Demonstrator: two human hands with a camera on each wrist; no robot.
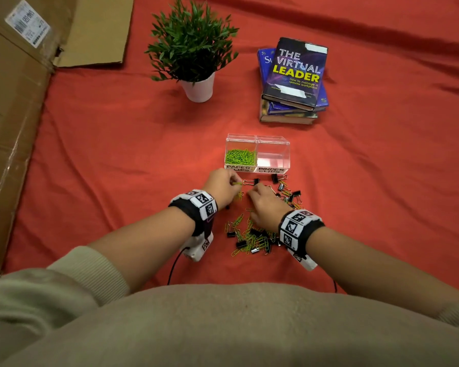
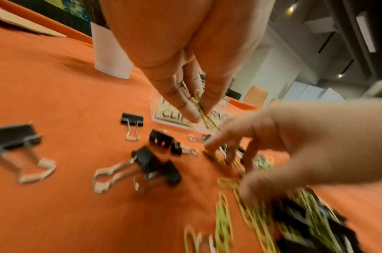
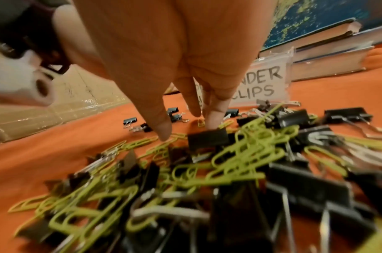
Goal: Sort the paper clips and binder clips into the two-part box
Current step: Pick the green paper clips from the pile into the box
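2 hands work over a mixed heap on the red cloth-covered tabletop (image 1: 117,144). The left hand (image 1: 221,187) pinches a few thin green wire paper clips (image 2: 202,109) between thumb and fingertips, just short of the clear plastic two-part box (image 1: 257,152). The right hand (image 1: 266,205) reaches down with fingers (image 3: 164,126) spread, tips touching loose clips at the edge of the pile of green paper clips and black binder clips (image 1: 252,234); it grips nothing that I can see.

The box's left half, labelled for paper clips, already holds a green mound; the right half, labelled for binder clips, looks empty.

Risks, as I judge them: the paper clips hook into each other, so lifting 1 may drag a chain along, and a binder clip could ride with it into the wrong half. The pinch is light and the wire is slick, so a clip could slip out before reaching the box. The divider is narrow, so a careless drop may land across it.

The black folded-steel binder clips with silver wire handles (image 2: 132,124) are stiff and angular; the handles snag easily. The cloth is soft and wrinkled, so flat clips are hard to get under.
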